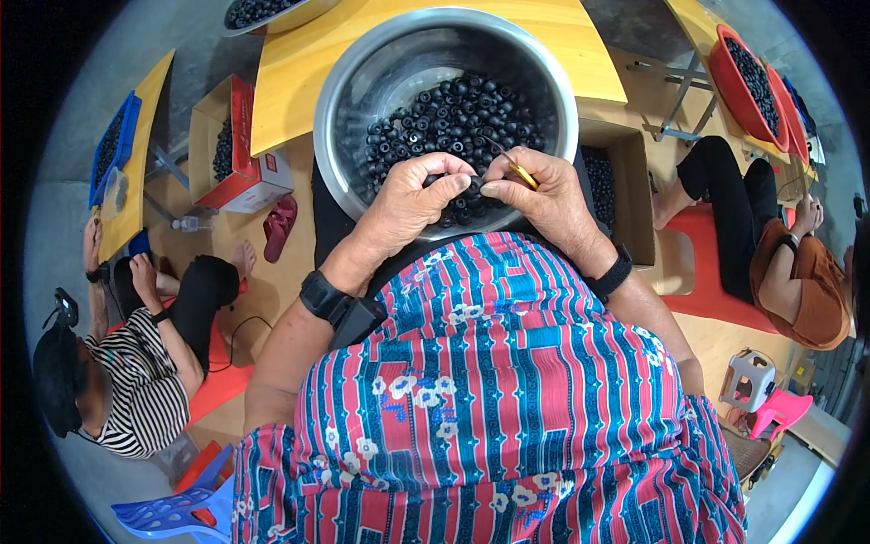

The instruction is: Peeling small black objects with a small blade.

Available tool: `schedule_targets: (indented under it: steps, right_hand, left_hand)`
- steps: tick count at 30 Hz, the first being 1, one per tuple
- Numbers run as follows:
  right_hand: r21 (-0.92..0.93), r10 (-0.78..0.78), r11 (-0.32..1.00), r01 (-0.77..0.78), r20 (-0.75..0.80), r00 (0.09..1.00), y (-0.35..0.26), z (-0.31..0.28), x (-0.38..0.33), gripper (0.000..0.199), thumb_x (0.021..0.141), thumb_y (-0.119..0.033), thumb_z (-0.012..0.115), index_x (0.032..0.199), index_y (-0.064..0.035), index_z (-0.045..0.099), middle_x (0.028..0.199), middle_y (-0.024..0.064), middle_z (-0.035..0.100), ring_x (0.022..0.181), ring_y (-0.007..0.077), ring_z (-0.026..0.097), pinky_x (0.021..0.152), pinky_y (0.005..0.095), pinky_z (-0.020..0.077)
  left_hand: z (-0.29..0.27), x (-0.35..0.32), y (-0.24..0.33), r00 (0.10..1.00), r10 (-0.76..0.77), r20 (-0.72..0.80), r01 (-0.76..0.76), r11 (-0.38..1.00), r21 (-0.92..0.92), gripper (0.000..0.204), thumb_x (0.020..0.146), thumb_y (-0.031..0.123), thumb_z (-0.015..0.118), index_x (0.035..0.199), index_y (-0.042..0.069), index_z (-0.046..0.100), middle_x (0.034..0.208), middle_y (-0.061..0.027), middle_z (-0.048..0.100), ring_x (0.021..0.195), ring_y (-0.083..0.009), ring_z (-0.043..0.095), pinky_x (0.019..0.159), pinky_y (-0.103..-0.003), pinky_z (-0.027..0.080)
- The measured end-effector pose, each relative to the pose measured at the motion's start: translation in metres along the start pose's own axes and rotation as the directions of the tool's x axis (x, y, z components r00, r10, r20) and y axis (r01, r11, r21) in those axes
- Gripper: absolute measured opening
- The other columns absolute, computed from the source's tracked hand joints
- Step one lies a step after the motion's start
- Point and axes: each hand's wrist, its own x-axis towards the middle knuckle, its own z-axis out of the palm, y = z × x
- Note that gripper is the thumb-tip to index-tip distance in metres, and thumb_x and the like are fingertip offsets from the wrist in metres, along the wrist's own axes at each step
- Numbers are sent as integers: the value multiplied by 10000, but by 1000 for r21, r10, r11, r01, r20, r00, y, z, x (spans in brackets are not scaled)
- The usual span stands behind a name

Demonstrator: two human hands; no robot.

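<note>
Left hand [408, 201]: thumb and forefinger closed in a pinch on a small black part [474, 187], its outline mostly hidden by the fingertips. Right hand [546, 199]: closed around a yellow-handled tool [524, 177], thin shaft pointing up and leftward; thumb tip beside the same part — contact hard to confirm. The part sits between both thumbs, above the near side of a stainless-steel bowl [324, 136]. Loose black beads [462, 109] heap inside — bare metal visible at far left. Yellow table [288, 82] beyond the bowl; cardboard box [638, 190] of dark pieces to its right.
</note>
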Motion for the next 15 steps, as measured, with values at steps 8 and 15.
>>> schedule_targets:
  steps: [8, 15]
  right_hand:
    - [52, -137, 989, 137, -8, 991, -2, 7, -1, 273, 813, -90, 758, 1064, -16, 683, 972, 87, 702, 921, 150, 654, 843, 285, 505]
    - [-14, -128, 992, 128, -6, 992, -9, 4, -2, 247, 815, -71, 747, 1047, -15, 683, 950, 84, 701, 909, 160, 662, 833, 289, 511]
  left_hand:
    - [2, 1, -16, 989, -87, 117, 128, 898, -420, 293, 966, 313, 640, 1073, 43, 598, 782, 35, 489, 614, -8, 386, 502, -157, 304]
    - [1, 0, -18, 977, -82, 199, 175, 840, -514, 302, 980, 311, 619, 1110, 39, 591, 803, 35, 500, 619, -14, 382, 508, -157, 311]
